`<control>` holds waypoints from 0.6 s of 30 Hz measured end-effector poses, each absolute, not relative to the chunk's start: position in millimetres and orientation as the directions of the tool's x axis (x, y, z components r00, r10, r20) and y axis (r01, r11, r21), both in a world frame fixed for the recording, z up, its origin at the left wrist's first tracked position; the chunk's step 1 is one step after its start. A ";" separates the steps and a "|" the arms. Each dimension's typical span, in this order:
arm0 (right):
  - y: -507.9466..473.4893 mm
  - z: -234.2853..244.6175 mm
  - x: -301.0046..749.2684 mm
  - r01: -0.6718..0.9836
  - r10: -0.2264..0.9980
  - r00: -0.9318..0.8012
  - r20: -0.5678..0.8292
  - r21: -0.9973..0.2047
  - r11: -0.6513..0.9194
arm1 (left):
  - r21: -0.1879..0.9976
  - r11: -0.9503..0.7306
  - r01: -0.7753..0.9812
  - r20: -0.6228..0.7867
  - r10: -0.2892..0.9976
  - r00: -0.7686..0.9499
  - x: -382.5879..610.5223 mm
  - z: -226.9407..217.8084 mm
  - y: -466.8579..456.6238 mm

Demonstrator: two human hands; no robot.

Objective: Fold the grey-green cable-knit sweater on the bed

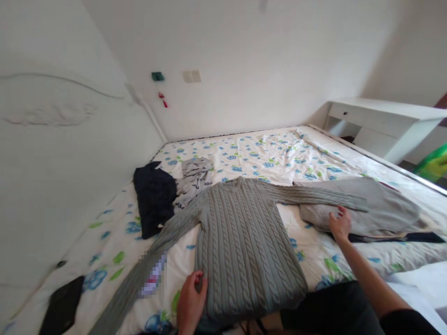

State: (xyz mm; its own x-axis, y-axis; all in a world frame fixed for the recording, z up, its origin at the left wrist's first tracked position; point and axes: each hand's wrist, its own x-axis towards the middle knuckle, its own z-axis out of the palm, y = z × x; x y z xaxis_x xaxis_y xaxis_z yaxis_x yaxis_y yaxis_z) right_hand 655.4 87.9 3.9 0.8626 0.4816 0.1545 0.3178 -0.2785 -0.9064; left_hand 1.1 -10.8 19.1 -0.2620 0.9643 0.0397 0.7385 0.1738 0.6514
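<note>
One grey cable-knit sweater (247,251) lay flat; left hand (191,300) at eight o'clock, pinch unclear; right hand (341,224) at three, spread; even, gentle smoothing seemed best.

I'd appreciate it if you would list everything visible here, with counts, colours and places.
cable-knit long-sleeved sweater: 1, grey-green, spread mid-bed
floral fabric bedsheet: 1, white with blue and green, covering the bed
crumpled garment: 1, dark navy, left of sweater
POP-lettered garment: 1, grey, beside navy garment
flat garment pile: 1, mostly light grey, under sweater's right-hand sleeve
flat object: 1, black, lower left
pixelated patch: 1, white-purple, by left-hand sleeve; unidentifiable
desk: 1, white, upper right
shiny item: 1, green-yellow, right edge
switch plates: 2, off-white, back wall
small box: 1, dark green, back wall
tassel ornament: 1, red, below box
left hand: 1, bare, at sweater's side
right hand: 1, bare, by sleeve end
</note>
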 end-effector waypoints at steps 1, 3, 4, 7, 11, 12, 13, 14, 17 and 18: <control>81.0 -6.0 628.3 0.416 0.563 0.797 0.216 -0.874 -0.253 | 0.676 0.182 0.714 0.023 0.963 -0.267 -7.7 23.4 -10.6; 62.7 -27.6 576.0 0.587 0.742 0.594 0.311 -0.798 -0.135 | 0.684 0.201 0.702 0.049 0.947 -0.319 -39.1 36.2 -9.3; 52.3 -38.5 552.8 0.632 0.806 0.495 0.324 -0.771 -0.079 | 0.661 0.209 0.721 0.092 0.930 -0.355 -61.8 44.7 -9.0; 23.6 -67.0 503.2 0.710 0.900 0.310 0.307 -0.704 -0.004 | 0.516 0.280 0.809 0.215 0.872 -0.439 -147.6 73.3 -12.4; 7.7 -83.3 480.5 0.813 0.904 0.239 0.355 -0.583 0.014 | 0.355 0.449 0.820 0.093 0.856 -0.509 -249.2 94.5 -25.5; 7.5 -83.2 479.1 0.831 0.900 0.238 0.365 -0.556 0.005 | 0.334 0.478 0.813 0.026 0.857 -0.515 -264.4 94.5 -28.3; 8.1 -82.2 478.3 0.846 0.898 0.242 0.368 -0.533 -0.010 | 0.323 0.497 0.805 -0.040 0.858 -0.513 -275.3 93.1 -30.2; 8.9 -80.6 477.7 0.858 0.897 0.248 0.365 -0.513 -0.029 | 0.324 0.507 0.799 -0.102 0.858 -0.503 -282.3 91.1 -31.4; 10.3 -75.8 475.4 0.878 0.899 0.271 0.344 -0.472 -0.084 | 0.432 0.507 0.746 -0.295 0.861 -0.415 -292.0 89.8 -30.3; 10.1 -74.7 474.4 0.879 0.899 0.279 0.338 -0.466 -0.097 | 0.499 0.522 0.692 -0.346 0.852 -0.393 -295.5 93.3 -28.7</control>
State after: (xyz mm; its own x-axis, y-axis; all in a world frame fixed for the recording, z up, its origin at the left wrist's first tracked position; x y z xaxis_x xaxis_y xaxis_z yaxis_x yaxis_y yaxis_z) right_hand 474.4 10.1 -74.7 0.2789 0.8989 0.3380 0.8792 -0.0974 -0.4664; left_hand -295.5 -28.7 93.3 -0.3930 0.8521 -0.3456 0.6917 0.5216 0.4994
